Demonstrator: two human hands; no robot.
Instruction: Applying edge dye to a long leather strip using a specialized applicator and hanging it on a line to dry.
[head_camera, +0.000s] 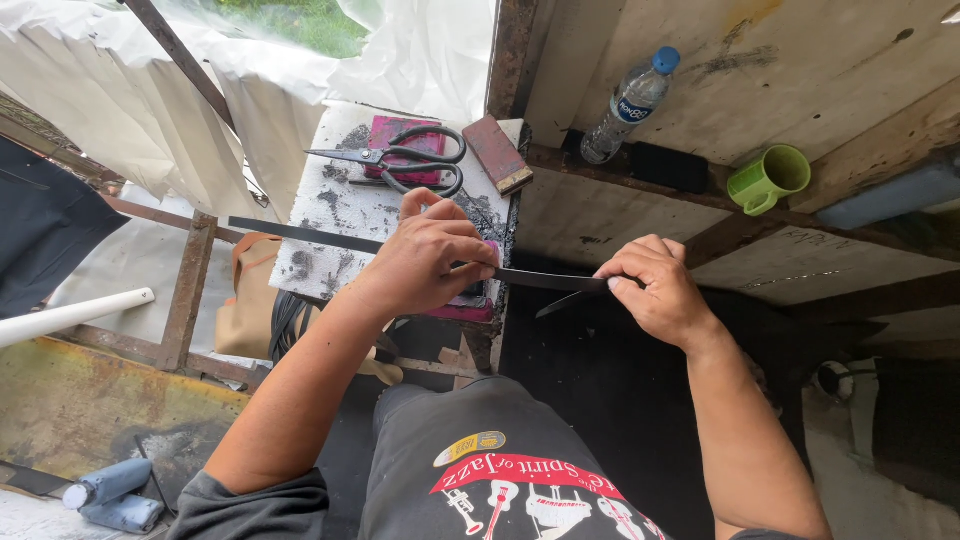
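Item in my hands: one long, thin black strip (545, 279), long axis running side to side and tilted slightly, its far end (260, 228) reaching out past my left hand and up, its near end at my right. My left hand (430, 258) is closed around it mid-length; my right hand (655, 290) pinches the end between thumb and fingers. Beyond the left hand, on the small white counter (335, 215): black-handled scissors (400, 160); beyond the right hand: a green mug (768, 178) and a water bottle (630, 105).

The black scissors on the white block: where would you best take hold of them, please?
Grip the scissors by their looped handles at the right end, coming from above; they lie flat, blades pointing left, on the white block. Both hands hold a dark strip.
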